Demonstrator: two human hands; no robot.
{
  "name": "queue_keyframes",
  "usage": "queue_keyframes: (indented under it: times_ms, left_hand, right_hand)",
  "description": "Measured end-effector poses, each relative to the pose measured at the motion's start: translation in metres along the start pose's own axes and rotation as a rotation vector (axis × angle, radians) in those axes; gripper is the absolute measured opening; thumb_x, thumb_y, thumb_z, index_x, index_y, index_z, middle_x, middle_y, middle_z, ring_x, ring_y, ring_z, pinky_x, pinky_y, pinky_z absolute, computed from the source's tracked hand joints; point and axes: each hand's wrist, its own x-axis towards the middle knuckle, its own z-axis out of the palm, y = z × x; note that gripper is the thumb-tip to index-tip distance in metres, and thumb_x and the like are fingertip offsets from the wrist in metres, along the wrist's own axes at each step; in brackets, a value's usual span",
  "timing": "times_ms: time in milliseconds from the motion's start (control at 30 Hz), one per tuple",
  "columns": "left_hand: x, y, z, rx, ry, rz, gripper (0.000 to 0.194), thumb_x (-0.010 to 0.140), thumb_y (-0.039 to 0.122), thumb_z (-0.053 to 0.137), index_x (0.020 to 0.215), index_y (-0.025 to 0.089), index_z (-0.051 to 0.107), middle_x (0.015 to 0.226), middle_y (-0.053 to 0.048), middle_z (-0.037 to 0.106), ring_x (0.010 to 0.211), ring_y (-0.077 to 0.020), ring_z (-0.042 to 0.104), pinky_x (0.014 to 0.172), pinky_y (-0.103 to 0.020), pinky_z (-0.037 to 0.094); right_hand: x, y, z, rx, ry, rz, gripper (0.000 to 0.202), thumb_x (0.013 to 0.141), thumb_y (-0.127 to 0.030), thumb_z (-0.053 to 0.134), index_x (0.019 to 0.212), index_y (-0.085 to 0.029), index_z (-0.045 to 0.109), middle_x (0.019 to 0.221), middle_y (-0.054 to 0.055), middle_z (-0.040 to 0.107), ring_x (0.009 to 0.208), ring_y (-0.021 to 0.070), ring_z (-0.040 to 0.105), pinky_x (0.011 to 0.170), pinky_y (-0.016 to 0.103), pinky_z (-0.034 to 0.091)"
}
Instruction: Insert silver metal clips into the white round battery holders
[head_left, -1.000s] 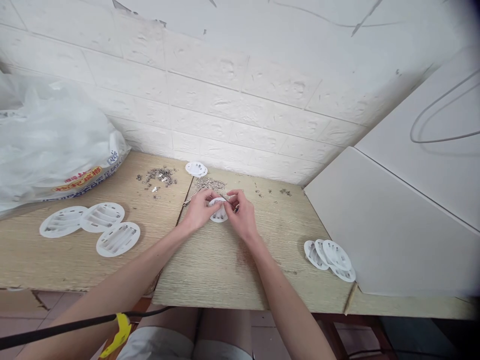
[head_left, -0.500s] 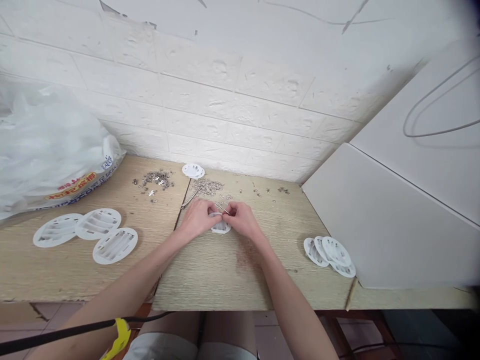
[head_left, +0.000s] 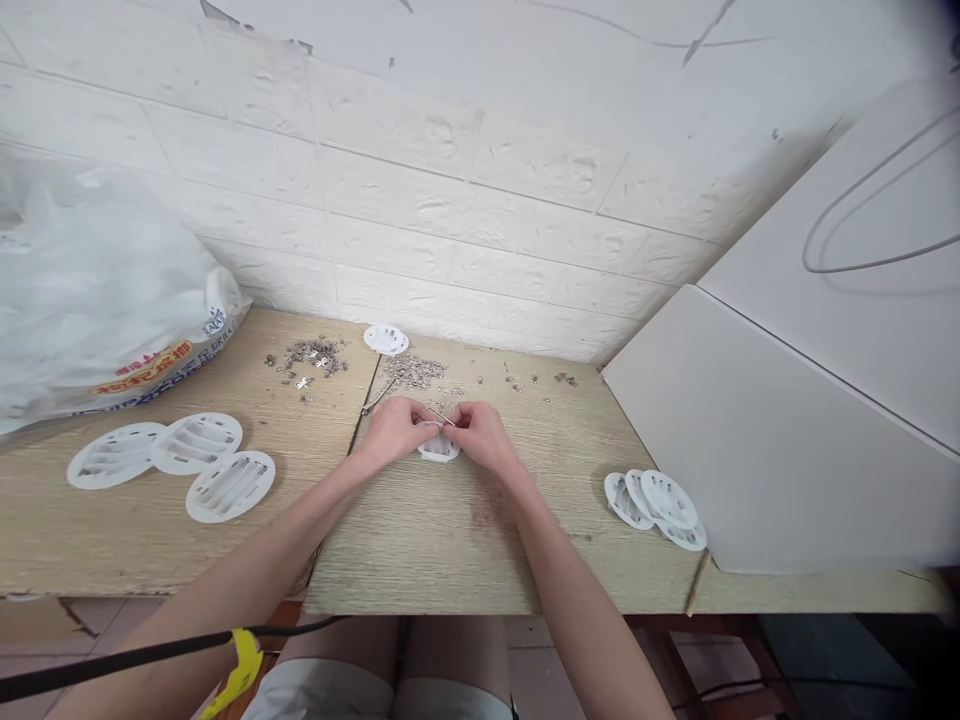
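Observation:
A round white plastic piece (head_left: 438,448) with slots lies on the table between my hands. My left hand (head_left: 401,428) is closed on its upper left edge. A thin metal tool (head_left: 442,416) is pinched in the fingers of my right hand (head_left: 474,432), and its far end reaches toward the left fingertips over the piece. Whatever lies right under the fingertips is too small to make out. Beyond the hands is a pile of small metal parts (head_left: 415,372), with tweezers (head_left: 378,397) beside it.
Three white discs (head_left: 230,487) lie at the left, below a large plastic bag (head_left: 112,300). Another metal pile (head_left: 319,355) and a disc stack (head_left: 385,339) are near the wall. Overlapping discs (head_left: 670,500) lie at the right by a white panel (head_left: 787,440).
Both hands stay closed at the same piece, with only a slight shift of the fingers. The whole view has moved very slightly.

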Motion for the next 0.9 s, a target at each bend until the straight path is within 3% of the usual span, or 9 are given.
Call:
queue_keyframes:
  times_ms: [167,267,400,500,600,767,900]
  left_hand:
    - [0.001,-0.002,0.001,0.017,-0.015,-0.007,0.006,0.053,0.025,0.068,0.056,0.022,0.072,0.048,0.0,0.059,0.05,-0.0149,0.049,0.051,-0.026,0.031]
    - [0.002,0.0,0.001,-0.047,-0.029,-0.029,0.012,0.058,0.03,0.068,0.063,0.02,0.072,0.055,-0.001,0.062,0.055,-0.0161,0.051,0.056,-0.027,0.036]
    - [0.004,0.005,0.002,-0.508,-0.124,-0.059,0.028,0.068,0.039,0.067,0.086,0.019,0.072,0.084,-0.005,0.07,0.077,-0.0188,0.06,0.07,-0.029,0.044]
    - [0.004,0.009,0.002,-0.869,-0.201,-0.083,0.039,0.069,0.036,0.069,0.105,0.02,0.066,0.096,-0.007,0.068,0.088,-0.0187,0.061,0.079,-0.032,0.046]
    - [0.003,0.01,0.003,-0.981,-0.225,-0.077,0.045,0.066,0.027,0.074,0.108,0.018,0.063,0.096,-0.007,0.068,0.091,-0.0177,0.061,0.087,-0.033,0.044]
    - [0.003,0.012,0.001,-0.985,-0.174,-0.07,0.034,0.067,0.029,0.074,0.098,0.014,0.067,0.097,-0.008,0.068,0.094,-0.0185,0.061,0.093,-0.034,0.042]
    - [0.005,0.012,-0.002,-1.034,-0.132,-0.129,0.031,0.068,0.03,0.073,0.094,0.014,0.067,0.094,-0.008,0.069,0.089,-0.0182,0.063,0.088,-0.033,0.046]
  right_hand:
    - [0.0,0.001,-0.001,0.024,-0.011,0.013,0.006,0.061,-0.02,0.056,0.056,-0.017,0.054,0.055,-0.001,0.056,0.055,0.0119,0.05,0.049,0.022,0.033]
    - [0.002,0.004,-0.002,0.158,0.005,0.023,0.008,0.062,-0.024,0.059,0.061,-0.017,0.054,0.059,-0.001,0.058,0.057,0.0124,0.052,0.051,0.022,0.037]
    - [0.005,0.004,-0.005,0.447,0.066,0.076,0.018,0.063,-0.031,0.063,0.069,-0.017,0.054,0.06,-0.001,0.06,0.054,0.0117,0.053,0.05,0.022,0.038]
    - [0.005,0.001,-0.007,0.562,0.133,0.126,0.02,0.064,-0.033,0.064,0.069,-0.017,0.054,0.058,-0.001,0.059,0.05,0.0097,0.049,0.047,0.021,0.035]
    - [0.006,0.0,-0.008,0.612,0.166,0.146,0.021,0.063,-0.033,0.067,0.07,-0.016,0.056,0.059,-0.001,0.058,0.048,0.0085,0.048,0.045,0.021,0.032]
    - [0.007,0.003,-0.008,0.542,0.139,0.092,0.027,0.072,-0.043,0.062,0.076,-0.017,0.057,0.062,0.0,0.061,0.049,0.0093,0.05,0.045,0.02,0.033]
    - [0.006,0.007,-0.008,0.265,0.141,-0.043,0.028,0.083,-0.043,0.05,0.077,-0.017,0.06,0.066,0.002,0.065,0.053,0.0108,0.053,0.055,0.023,0.04]
